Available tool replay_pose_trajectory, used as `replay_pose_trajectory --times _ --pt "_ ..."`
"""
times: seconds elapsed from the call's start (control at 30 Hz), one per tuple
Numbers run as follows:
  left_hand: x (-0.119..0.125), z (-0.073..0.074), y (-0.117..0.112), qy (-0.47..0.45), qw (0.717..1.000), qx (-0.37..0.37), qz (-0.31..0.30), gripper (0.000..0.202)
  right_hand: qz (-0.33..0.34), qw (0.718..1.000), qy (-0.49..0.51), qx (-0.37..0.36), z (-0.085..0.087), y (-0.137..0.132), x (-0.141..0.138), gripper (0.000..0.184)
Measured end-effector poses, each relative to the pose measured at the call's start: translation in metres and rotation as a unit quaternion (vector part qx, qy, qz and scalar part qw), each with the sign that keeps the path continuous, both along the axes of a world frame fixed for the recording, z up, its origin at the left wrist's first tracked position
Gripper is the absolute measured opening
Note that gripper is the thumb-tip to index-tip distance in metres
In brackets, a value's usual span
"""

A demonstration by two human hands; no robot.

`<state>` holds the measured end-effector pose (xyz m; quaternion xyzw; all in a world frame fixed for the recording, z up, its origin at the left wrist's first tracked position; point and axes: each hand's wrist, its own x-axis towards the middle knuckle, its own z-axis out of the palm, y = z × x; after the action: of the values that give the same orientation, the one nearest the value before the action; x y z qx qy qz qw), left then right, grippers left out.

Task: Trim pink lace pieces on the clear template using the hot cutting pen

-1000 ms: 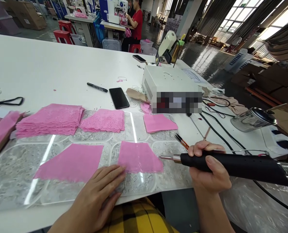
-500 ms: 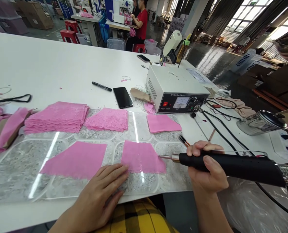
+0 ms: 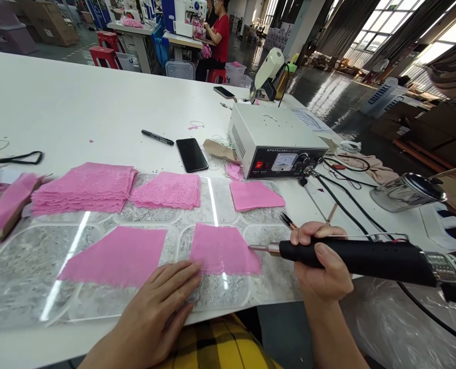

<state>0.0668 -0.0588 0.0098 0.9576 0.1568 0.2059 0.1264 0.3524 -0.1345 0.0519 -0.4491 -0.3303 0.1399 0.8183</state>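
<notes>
My right hand point(image 3: 320, 266) is wrapped round a black handheld tool point(image 3: 358, 256) whose metal tip touches the right edge of a pink fabric piece point(image 3: 222, 248). My left hand point(image 3: 156, 312) lies flat with fingers stretched out, its fingertips pressing the lower left edge of that piece. A second pink piece point(image 3: 116, 256) lies to the left. Both rest on a clear patterned mat point(image 3: 27, 277) on the white table point(image 3: 77, 107).
A stack of pink lace point(image 3: 83, 187), a smaller lace pile point(image 3: 166, 189) and a pink square point(image 3: 255, 195) lie behind. A white control box point(image 3: 274, 141) with cables, a black phone point(image 3: 191, 155), a marker point(image 3: 157, 137) and a metal pot point(image 3: 407, 190) stand around. A person in red sits far back.
The tool tip has crept a little left onto the fabric's right edge. My left hand stays pressed flat in the same place.
</notes>
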Motion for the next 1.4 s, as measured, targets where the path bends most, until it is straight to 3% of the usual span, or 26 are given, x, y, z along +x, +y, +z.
replay_pose_trajectory --times 0.4,1.4 --pt "0.002 0.0 0.0 -0.006 1.0 0.02 -0.003 0.043 -0.033 0.999 0.014 -0.006 0.007 -0.033 0.012 0.014" --pt "0.004 -0.002 -0.003 -0.02 0.999 0.034 0.013 0.04 -0.002 1.0 -0.015 -0.004 -0.002 -0.034 0.009 0.01"
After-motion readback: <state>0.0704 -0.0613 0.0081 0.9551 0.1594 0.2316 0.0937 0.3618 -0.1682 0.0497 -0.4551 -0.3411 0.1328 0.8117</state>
